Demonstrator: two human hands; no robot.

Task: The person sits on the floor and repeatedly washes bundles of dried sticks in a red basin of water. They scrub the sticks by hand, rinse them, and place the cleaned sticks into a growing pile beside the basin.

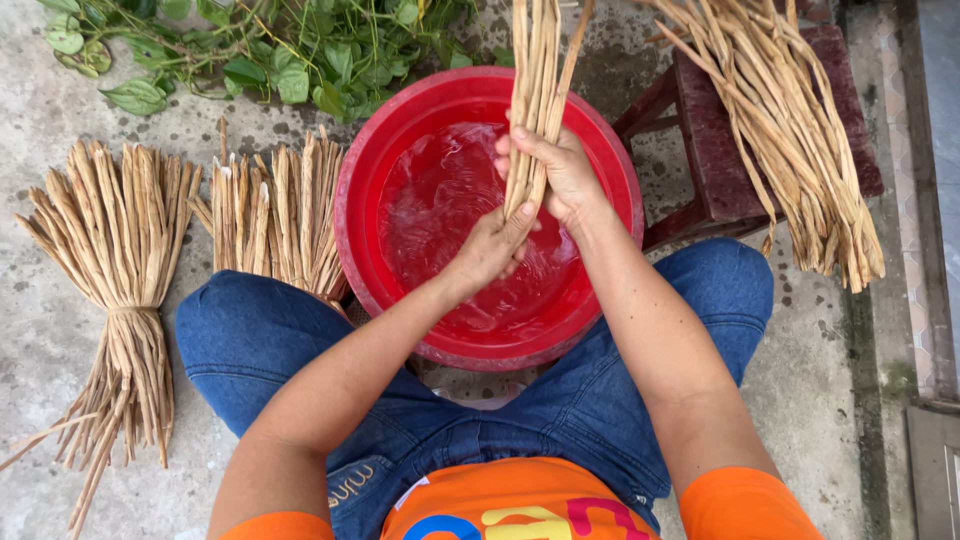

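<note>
We see our right hand [560,172] and left hand [492,248] both clasped around a bunch of pale dried fibre strips [535,95], held above the round red plastic basin of water [372,175], tied tan sheaves [120,270] left of the basin.

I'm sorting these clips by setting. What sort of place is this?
Probably an outdoor yard: bare concrete ground, leafy vines growing at its edge, and a red basin of water set on the ground.

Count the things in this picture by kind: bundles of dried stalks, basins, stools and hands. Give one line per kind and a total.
Bundles of dried stalks: 4 (tied bundle, second bundle, held bundle, bundle on the stool)
Red basin: 1
Stool: 1
Hands: 2 (left hand, right hand)
Total: 8
</note>
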